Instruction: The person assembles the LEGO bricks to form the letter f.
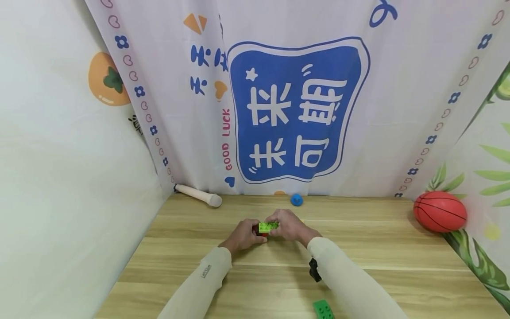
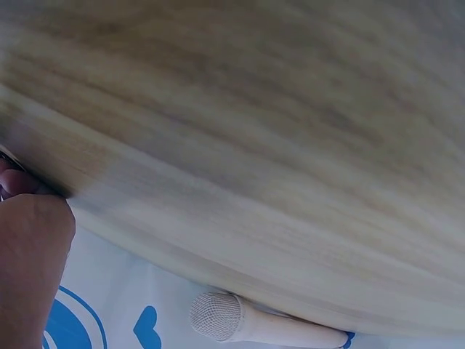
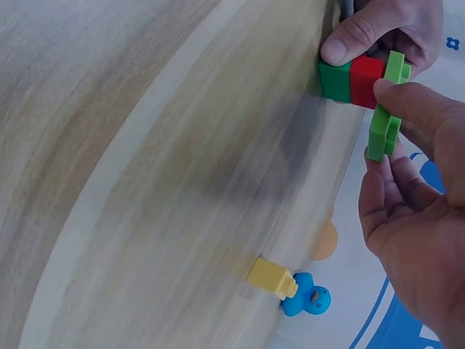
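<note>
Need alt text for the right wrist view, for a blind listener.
Left hand grips a dark green brick against a red brick; right hand holds a light green brick at the red one's other side. A yellow block and blue toy sit on the table.

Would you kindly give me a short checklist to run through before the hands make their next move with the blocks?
1. Left hand gripping the green block: ok, its thumb is on it.
2. Red block against the green block: ok, no gap shows.
3. Right hand gripping the lime block: ok.
4. Lime block fully pressed onto the red block: cannot tell, the right hand covers part of the join.
5. Yellow block free of both hands: ok.
</note>
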`<state>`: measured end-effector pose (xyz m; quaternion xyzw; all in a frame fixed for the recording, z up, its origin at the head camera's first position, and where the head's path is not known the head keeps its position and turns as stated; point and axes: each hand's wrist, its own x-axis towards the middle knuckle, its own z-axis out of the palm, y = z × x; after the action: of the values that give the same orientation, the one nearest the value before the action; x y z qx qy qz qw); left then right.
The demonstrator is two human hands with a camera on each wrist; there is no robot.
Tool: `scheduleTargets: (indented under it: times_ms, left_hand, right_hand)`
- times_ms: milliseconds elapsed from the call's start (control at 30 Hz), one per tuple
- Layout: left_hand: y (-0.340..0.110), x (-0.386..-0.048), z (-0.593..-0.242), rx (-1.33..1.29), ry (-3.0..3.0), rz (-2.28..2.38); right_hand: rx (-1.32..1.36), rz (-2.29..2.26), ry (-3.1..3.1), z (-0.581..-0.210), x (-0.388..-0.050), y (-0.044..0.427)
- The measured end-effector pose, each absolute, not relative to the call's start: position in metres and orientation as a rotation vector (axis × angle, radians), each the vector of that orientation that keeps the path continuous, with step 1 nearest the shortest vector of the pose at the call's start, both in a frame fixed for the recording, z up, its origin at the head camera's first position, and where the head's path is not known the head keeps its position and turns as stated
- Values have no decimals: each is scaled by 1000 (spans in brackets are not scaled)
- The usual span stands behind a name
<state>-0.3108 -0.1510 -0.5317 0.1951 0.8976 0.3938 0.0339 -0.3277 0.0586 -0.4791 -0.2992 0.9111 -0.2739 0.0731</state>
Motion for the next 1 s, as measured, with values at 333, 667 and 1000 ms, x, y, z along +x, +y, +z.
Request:
scheduleTargets:
  times_ms: [333,667,1000]
  left_hand:
    - [-152,-309,-531,570,2754,1207]
    - [-152,-309,-531,545,2757,1200]
    - [-150,-311,-529,543,2745,1204]
  right_hand:
    - [-899,-848,2717,-481,-329,56]
    - [-951,-807,2719,-479,-329,56]
    - [-862,-908,2705,-482,-329,57]
